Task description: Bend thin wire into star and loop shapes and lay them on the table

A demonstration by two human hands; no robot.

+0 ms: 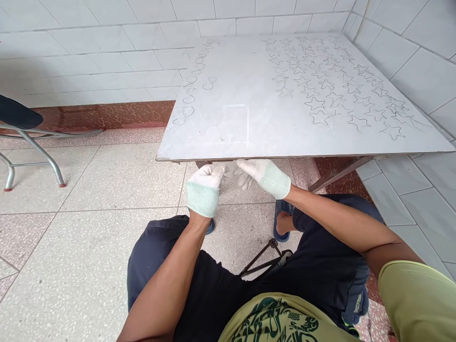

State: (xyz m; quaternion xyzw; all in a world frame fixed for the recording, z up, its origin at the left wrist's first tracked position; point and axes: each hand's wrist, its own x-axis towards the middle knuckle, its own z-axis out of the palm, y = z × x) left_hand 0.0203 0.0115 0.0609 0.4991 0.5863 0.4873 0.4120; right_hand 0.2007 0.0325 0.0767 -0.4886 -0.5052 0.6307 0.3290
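Observation:
Both my hands wear white gloves with pale green cuffs and are close together at the table's front edge. My left hand (208, 183) is closed, its fingers curled in and thumb pressed against them. What it pinches, if anything, is too small to make out. My right hand (258, 173) has its thumb stretched toward the left hand, with the other fingers lower and apart from it; I see nothing in it. On the white tabletop (263, 123) beyond them lie many thin wire star shapes (319, 117) at the right. Several looped wire pieces (183, 115) line the left edge.
One looped wire piece (209, 83) lies apart from the left row. A metal-legged stool (46, 156) stands at far left. White tiled walls (142, 38) border the table behind and at right. A dark folding metal frame (261, 259) is between my legs.

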